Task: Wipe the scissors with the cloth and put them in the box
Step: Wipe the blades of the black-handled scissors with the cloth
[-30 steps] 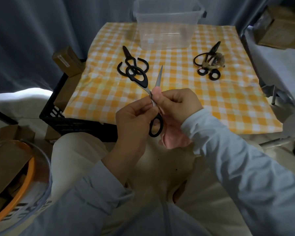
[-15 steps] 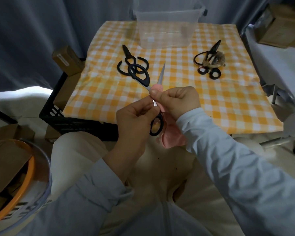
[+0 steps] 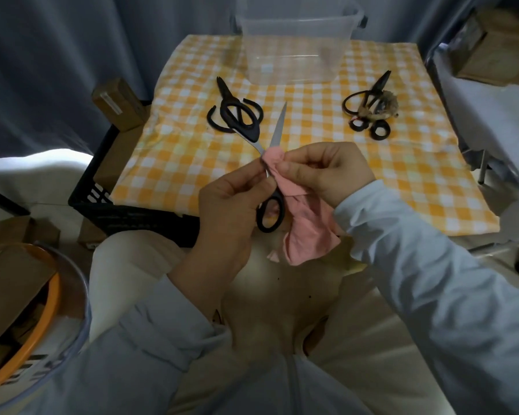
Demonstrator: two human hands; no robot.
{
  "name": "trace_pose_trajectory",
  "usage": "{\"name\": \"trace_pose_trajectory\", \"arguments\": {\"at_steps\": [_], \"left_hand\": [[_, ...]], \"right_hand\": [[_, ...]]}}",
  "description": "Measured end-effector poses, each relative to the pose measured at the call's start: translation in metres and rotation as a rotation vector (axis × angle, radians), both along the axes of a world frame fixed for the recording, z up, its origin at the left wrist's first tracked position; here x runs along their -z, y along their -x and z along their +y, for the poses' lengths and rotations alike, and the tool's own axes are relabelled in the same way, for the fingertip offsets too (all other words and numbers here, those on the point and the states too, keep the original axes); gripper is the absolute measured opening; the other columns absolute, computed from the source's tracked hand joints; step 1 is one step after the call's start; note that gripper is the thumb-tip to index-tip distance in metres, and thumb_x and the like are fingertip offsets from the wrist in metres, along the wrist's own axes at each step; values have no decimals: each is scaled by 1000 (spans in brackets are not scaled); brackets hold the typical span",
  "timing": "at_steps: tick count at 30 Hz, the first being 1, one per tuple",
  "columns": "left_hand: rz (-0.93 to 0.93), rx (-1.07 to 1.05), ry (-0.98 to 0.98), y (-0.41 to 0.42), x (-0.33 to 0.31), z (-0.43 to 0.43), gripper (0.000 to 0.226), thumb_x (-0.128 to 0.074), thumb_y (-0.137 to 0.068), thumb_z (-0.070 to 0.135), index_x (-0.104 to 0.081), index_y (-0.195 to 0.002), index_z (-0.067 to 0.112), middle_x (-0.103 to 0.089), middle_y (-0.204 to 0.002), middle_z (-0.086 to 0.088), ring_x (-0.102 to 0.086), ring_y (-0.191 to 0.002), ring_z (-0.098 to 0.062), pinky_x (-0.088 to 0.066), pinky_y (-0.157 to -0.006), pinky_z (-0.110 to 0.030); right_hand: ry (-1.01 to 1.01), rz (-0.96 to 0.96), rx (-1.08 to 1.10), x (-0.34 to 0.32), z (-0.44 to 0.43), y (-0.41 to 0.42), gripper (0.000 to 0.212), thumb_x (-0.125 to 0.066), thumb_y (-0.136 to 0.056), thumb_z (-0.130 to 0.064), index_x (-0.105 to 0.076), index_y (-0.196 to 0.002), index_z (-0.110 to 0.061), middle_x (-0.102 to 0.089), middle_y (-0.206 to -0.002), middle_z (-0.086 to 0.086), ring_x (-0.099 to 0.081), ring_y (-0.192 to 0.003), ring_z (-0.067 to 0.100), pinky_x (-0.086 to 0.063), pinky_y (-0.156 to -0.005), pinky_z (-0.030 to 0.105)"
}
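Observation:
My left hand (image 3: 222, 211) grips black-handled scissors (image 3: 277, 127) near the pivot, blades spread open and pointing up and away over the table's front. My right hand (image 3: 327, 172) pinches a pink cloth (image 3: 306, 232) around the base of one blade; the rest of the cloth hangs down below my hands. A clear plastic box (image 3: 297, 40) stands at the back of the yellow checked tablecloth (image 3: 312, 175). Black scissors (image 3: 234, 115) lie in a pile at the left of the table. More black scissors (image 3: 369, 106) lie at the right beside a brownish clump.
A black crate (image 3: 102, 190) with cardboard boxes sits left of the table. A clear bin with an orange rim (image 3: 33, 319) stands at the lower left. Cardboard boxes (image 3: 498, 46) are stacked at the upper right. My lap is below my hands.
The cloth has slid up the blade, from hidden behind my right hand to bunched at the blade's base. Both hands shifted slightly; the scissors stay held by my left hand.

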State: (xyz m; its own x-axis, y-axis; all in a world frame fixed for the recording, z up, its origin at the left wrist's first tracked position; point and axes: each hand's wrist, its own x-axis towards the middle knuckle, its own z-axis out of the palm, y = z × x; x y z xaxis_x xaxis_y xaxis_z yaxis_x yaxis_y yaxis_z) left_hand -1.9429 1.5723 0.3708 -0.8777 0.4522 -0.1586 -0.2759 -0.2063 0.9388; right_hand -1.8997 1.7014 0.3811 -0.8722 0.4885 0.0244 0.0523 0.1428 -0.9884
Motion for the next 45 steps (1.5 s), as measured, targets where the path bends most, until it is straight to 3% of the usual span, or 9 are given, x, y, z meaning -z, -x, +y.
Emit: {"name": "trace_pose_trajectory", "arguments": {"at_steps": [5, 10, 16, 23, 27, 32, 36, 41, 45], "left_hand": [[28, 5, 13, -7, -1, 2, 25, -61, -83, -6, -71, -88, 16, -74, -75, 6, -70, -79, -12, -58, -75, -31], [-6, -17, 35, -4, 1, 0, 24, -63, -82, -5, -70, -80, 18, -71, -66, 10, -68, -77, -15, -59, -75, -33], [103, -30, 108, -6, 2, 0, 26, -62, -82, -7, -72, -96, 13, -73, -79, -1, -70, -85, -23, -58, -79, -40], [67, -21, 99, -10, 3, 4, 20, -64, -81, -7, -73, -92, 8, -73, -79, -6, -68, -70, -18, -59, -74, -40], [-3, -36, 72, -7, 4, 1, 24, -63, -81, -8, -73, -80, 14, -71, -79, -8, -68, -83, -29, -56, -81, -51], [-44, -64, 64, -2, 5, -1, 26, -66, -79, -7, -69, -103, 3, -70, -99, -18, -67, -98, -33, -55, -86, -46], [-21, -77, 73, -3, 6, 1, 22, -68, -78, -6, -70, -92, 10, -69, -81, -4, -67, -85, -24, -56, -82, -41], [90, -52, 83, -5, 6, 1, 25, -66, -80, -6, -72, -87, 17, -73, -82, -2, -70, -85, -22, -58, -77, -36], [91, -33, 57, -6, 6, 0, 29, -65, -79, -9, -70, -80, 19, -71, -68, 9, -68, -72, -8, -58, -71, -26]], "right_hand": [[-377, -18, 84, 10, -5, 8, 30, -57, -91, -26, -63, -70, -7, -60, -62, 8, -55, -62, 22, -47, -64, 33], [-275, -171, 58, 6, -2, 9, 45, -53, -93, -29, -49, -51, -15, -47, -40, -7, -42, -38, 5, -37, -47, 17], [-543, -164, -15, 1, -8, 5, 38, -61, -87, -35, -43, -61, -14, -40, -57, -1, -38, -56, 15, -34, -57, 30], [-816, -388, 38, 0, -23, 13, 35, -27, -101, -36, -45, -90, -9, -40, -68, 1, -40, -72, 22, -26, -63, 28], [-638, -323, -12, -2, -17, 15, 40, -37, -99, -30, -41, -65, -11, -39, -59, -2, -40, -62, 19, -28, -61, 28], [-255, -211, -88, -6, -4, 4, 32, -57, -92, -23, -65, -77, 4, -61, -67, 19, -54, -61, 22, -48, -65, 32], [-173, -240, 2, -13, 1, 9, 51, -55, -92, -34, -60, -74, 14, -53, -59, 15, -46, -54, 22, -42, -58, 28], [-298, -230, -18, -8, -11, 9, 42, -54, -93, -30, -65, -74, 6, -54, -58, 11, -47, -52, 13, -42, -54, 22], [76, -199, 0, -12, -3, 3, 17, -72, -78, -19, -72, -79, -2, -69, -74, 19, -62, -64, 25, -56, -70, 36]]}}
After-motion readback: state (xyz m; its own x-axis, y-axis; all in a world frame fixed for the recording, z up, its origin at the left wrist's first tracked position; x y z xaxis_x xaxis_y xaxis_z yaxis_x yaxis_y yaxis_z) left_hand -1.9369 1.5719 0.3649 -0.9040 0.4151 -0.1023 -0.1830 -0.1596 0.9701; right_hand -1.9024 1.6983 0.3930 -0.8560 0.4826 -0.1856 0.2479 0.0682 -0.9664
